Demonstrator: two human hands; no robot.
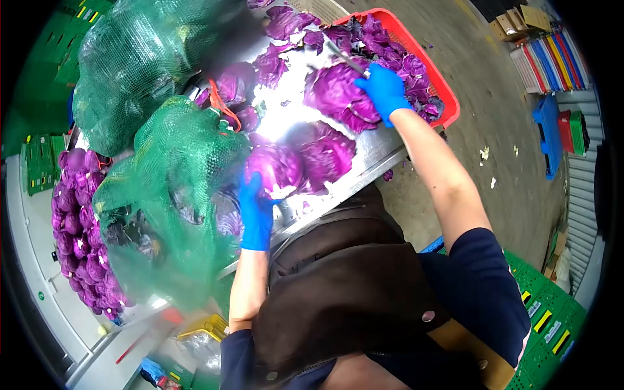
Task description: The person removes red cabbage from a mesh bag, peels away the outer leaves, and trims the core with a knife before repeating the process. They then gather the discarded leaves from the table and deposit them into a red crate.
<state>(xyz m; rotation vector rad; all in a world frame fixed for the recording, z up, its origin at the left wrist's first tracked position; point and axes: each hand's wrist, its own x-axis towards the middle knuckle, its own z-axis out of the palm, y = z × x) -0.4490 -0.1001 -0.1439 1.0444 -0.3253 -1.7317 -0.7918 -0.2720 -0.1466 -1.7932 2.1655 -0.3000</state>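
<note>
A metal table (370, 166) carries several red cabbages and loose purple leaves. My left hand (257, 211), in a blue glove, has its fingers wrapped round the near side of a red cabbage (276, 168). Beside that cabbage, touching it, lies another with its leaves spread (326, 156). My right hand (383, 92), gloved in blue too, is closed on a knife (346, 58), whose blade points up and left over a large leafy cabbage (338, 94). Green net bags (188, 153) with cabbages inside lie left of my left hand.
A red crate (448, 97) full of purple leaves stands at the table's far right end. Many red cabbages (81, 234) are piled at the far left. Green crates (543, 318) stand at lower right, a yellow basket (211, 325) at lower left. Leaf scraps lie on the floor.
</note>
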